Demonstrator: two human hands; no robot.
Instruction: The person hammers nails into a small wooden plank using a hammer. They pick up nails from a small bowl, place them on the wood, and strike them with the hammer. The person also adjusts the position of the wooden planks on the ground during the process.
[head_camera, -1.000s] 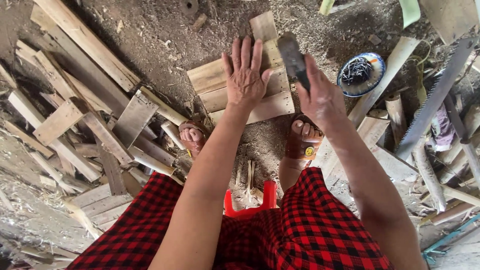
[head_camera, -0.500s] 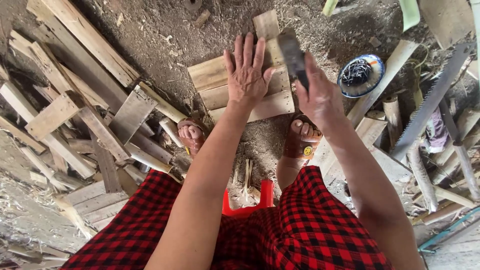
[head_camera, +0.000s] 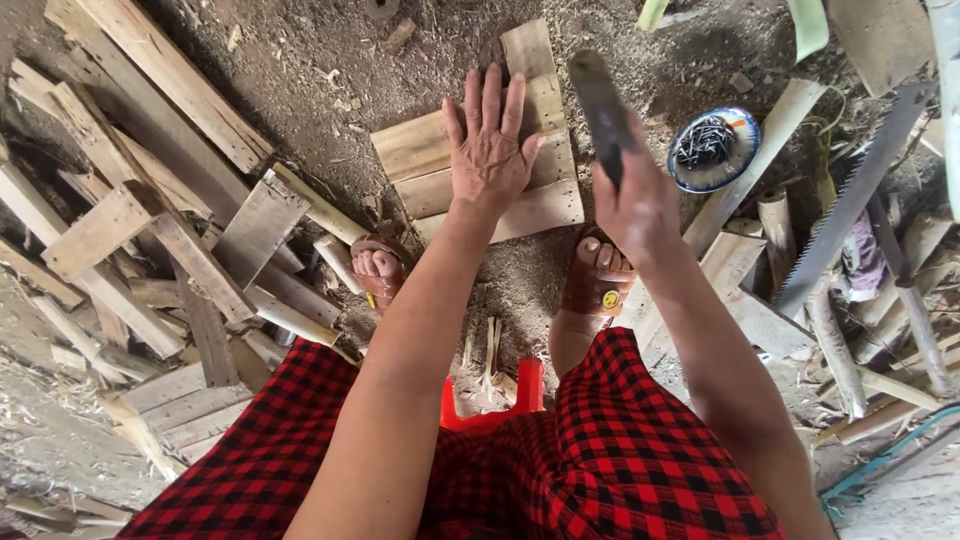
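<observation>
My left hand (head_camera: 490, 145) lies flat, fingers spread, on a small panel of joined wooden boards (head_camera: 415, 150) on the dirt floor. My right hand (head_camera: 640, 205) is raised beside the panel's right edge and grips a dark blunt tool (head_camera: 600, 100) that points away from me; its head is blurred. A blue-rimmed bowl of nails (head_camera: 712, 147) sits on the ground just right of the tool. My feet in brown sandals (head_camera: 592, 285) rest below the panel.
Loose planks and offcuts (head_camera: 150, 230) are heaped on the left. On the right lie a handsaw (head_camera: 860, 190), round sticks and more boards. A red stool edge (head_camera: 490, 405) shows between my knees, under a red and black checked cloth.
The view has shifted slightly. My right hand with the tool has lifted a little and moved right; my left hand stays pressed on the boards.
</observation>
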